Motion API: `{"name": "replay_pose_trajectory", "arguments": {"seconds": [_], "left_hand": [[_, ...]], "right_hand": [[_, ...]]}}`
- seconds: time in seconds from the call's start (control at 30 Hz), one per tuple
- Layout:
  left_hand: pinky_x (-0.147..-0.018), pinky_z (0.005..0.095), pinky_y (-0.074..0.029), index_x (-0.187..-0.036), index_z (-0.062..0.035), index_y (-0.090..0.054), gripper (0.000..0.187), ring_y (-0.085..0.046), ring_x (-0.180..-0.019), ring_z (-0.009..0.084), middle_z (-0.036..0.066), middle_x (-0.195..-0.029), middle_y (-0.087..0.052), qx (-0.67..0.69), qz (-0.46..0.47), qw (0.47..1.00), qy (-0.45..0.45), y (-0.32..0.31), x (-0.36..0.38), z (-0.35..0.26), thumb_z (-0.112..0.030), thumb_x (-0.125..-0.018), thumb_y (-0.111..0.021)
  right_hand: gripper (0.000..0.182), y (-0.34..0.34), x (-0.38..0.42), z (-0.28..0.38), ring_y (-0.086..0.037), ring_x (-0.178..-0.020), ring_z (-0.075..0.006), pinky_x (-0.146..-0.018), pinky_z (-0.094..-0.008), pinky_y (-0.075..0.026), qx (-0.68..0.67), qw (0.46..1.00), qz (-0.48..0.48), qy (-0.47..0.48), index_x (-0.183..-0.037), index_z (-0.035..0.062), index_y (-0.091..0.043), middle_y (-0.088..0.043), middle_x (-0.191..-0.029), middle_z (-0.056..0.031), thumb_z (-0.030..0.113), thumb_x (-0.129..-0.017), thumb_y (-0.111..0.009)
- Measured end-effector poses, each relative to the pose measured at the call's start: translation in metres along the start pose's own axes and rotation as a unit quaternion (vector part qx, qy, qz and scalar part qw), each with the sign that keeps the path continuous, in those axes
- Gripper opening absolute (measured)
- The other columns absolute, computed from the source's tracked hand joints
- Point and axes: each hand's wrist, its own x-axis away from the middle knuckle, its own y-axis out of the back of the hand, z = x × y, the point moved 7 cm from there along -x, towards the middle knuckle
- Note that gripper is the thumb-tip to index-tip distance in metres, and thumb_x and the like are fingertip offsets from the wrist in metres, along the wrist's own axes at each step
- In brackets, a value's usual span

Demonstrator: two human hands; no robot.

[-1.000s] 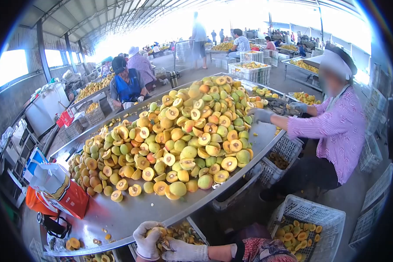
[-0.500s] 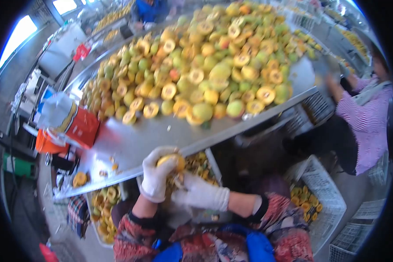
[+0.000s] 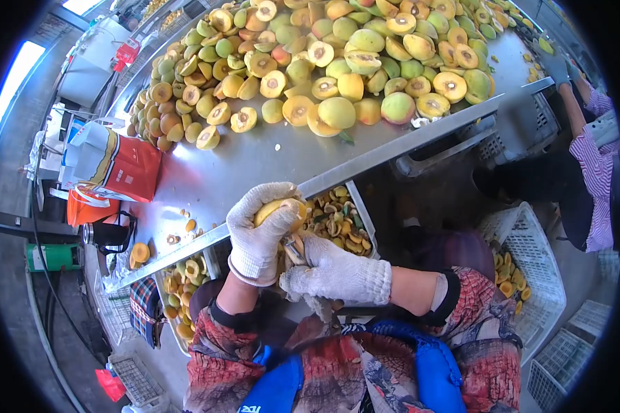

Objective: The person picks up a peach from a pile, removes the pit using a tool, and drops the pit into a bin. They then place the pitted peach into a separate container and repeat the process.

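My left hand (image 3: 258, 234), in a white knitted glove, is wrapped round a yellow fruit half (image 3: 275, 211) just off the metal table's near edge. Close beside it, my gloved right hand (image 3: 337, 270) is closed on a small tool (image 3: 294, 248), whose end lies against the left glove below the fruit. Loose grey cloth hangs under the right hand. On the metal table (image 3: 255, 155) beyond lies a large heap of whole and halved yellow-green fruit (image 3: 351, 86), many halves showing their stones.
Red bag (image 3: 134, 168) and dark flask (image 3: 103, 234) stand at the table's left. Crates with fruit sit below the edge (image 3: 337, 220), at lower left (image 3: 179, 289) and at right (image 3: 530, 255). Another person's gloved hand (image 3: 554, 65) holds a fruit at far right.
The view has tilted down and sharpened, so the heap sits higher in the frame. Both my hands stay together with the fruit. The co-worker's arms have moved up over the table's far right end.
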Motion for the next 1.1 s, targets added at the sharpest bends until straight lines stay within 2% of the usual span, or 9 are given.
{"name": "replay_pose_trajectory", "arguments": {"seconds": [0.13,0.23,0.33,0.47,0.6,0.77,0.87,1.0,1.1], "left_hand": [[-0.078,0.0348,-0.054,-0.102,0.0032,-0.063,0.038,-0.066,-0.085,0.0237,0.015,-0.092,-0.067,0.011,0.037,0.999,-0.003,0.001,-0.001,0.001,-0.023,-0.077,-0.076],[-0.077,0.0348,-0.054,-0.100,0.0023,-0.064,0.042,-0.065,-0.085,0.0236,0.015,-0.091,-0.067,0.014,0.065,0.998,0.019,0.000,-0.002,0.002,-0.028,-0.075,-0.078],[-0.080,0.0283,-0.051,-0.104,0.0021,-0.065,0.030,-0.064,-0.086,0.0155,0.009,-0.094,-0.068,0.008,0.119,0.992,0.028,-0.001,-0.002,-0.008,-0.012,-0.079,-0.074],[-0.073,0.0342,-0.056,-0.101,0.0030,-0.064,0.041,-0.067,-0.080,0.0226,0.014,-0.090,-0.067,0.013,0.107,0.994,0.018,-0.002,-0.001,-0.010,-0.026,-0.074,-0.078],[-0.068,0.0377,-0.058,-0.099,0.0035,-0.064,0.048,-0.068,-0.077,0.0266,0.016,-0.086,-0.067,0.067,0.081,0.994,0.020,-0.003,0.005,-0.003,-0.032,-0.072,-0.080],[-0.080,0.0291,-0.052,-0.103,0.0025,-0.065,0.033,-0.065,-0.087,0.0172,0.011,-0.095,-0.068,0.074,0.105,0.990,0.057,0.000,0.011,0.002,-0.016,-0.077,-0.076],[-0.080,0.0291,-0.052,-0.102,0.0022,-0.065,0.033,-0.065,-0.087,0.0171,0.011,-0.095,-0.068,0.052,0.116,0.990,0.060,0.001,0.007,0.000,-0.016,-0.077,-0.076],[-0.069,0.0358,-0.057,-0.100,0.0029,-0.064,0.046,-0.067,-0.076,0.0259,0.017,-0.087,-0.067,0.042,0.071,0.996,0.024,0.002,0.006,-0.002,-0.032,-0.073,-0.078],[-0.080,0.0309,-0.053,-0.102,0.0033,-0.065,0.037,-0.065,-0.087,0.0180,0.012,-0.095,-0.068,0.092,0.084,0.991,0.052,0.002,0.010,0.002,-0.019,-0.076,-0.077]], "right_hand": [[0.022,-0.007,0.005,0.000,-0.058,-0.075,-0.0106,-0.067,-0.0263,-0.050,-0.038,0.995,0.061,-0.064,-0.105,0.0053,-0.052,-0.059,-0.085,-0.0041,0.017,-0.088,-0.060],[0.022,-0.007,-0.002,-0.007,-0.060,-0.074,-0.0120,-0.067,-0.0267,-0.051,-0.071,0.997,0.017,0.025,-0.101,0.0045,-0.053,-0.059,-0.083,-0.0049,0.019,-0.088,-0.062],[0.023,-0.014,0.005,-0.007,-0.061,-0.075,-0.0129,-0.067,-0.0272,-0.052,-0.144,0.986,0.080,-0.008,-0.098,0.0040,-0.052,-0.060,-0.085,-0.0059,0.019,-0.086,-0.065],[0.013,-0.021,0.015,-0.004,-0.057,-0.048,-0.0121,-0.041,-0.0246,-0.047,-0.250,0.963,0.083,-0.051,-0.095,0.0028,-0.055,-0.061,-0.072,-0.0094,0.011,-0.085,-0.059],[0.014,-0.024,0.014,-0.011,-0.057,-0.048,-0.0120,-0.042,-0.0243,-0.047,-0.278,0.955,0.099,-0.041,-0.094,0.0025,-0.055,-0.061,-0.071,-0.0095,0.013,-0.085,-0.060],[0.015,-0.019,0.014,-0.006,-0.057,-0.049,-0.0116,-0.042,-0.0243,-0.047,-0.140,0.987,0.077,-0.026,-0.093,0.0020,-0.055,-0.061,-0.071,-0.0079,0.014,-0.084,-0.059],[0.024,-0.019,0.014,-0.001,-0.061,-0.064,-0.0118,-0.052,-0.0241,-0.051,-0.088,0.991,0.070,-0.073,-0.097,0.0040,-0.054,-0.062,-0.084,-0.0074,0.019,-0.084,-0.067],[0.024,-0.023,0.009,-0.012,-0.060,-0.060,-0.0113,-0.050,-0.0239,-0.050,-0.184,0.978,0.094,-0.029,-0.096,0.0035,-0.054,-0.061,-0.079,-0.0068,0.019,-0.084,-0.068],[0.024,-0.025,0.011,-0.014,-0.059,-0.058,-0.0107,-0.048,-0.0237,-0.050,-0.228,0.965,0.115,-0.055,-0.096,0.0031,-0.054,-0.061,-0.078,-0.0067,0.019,-0.083,-0.068]]}}
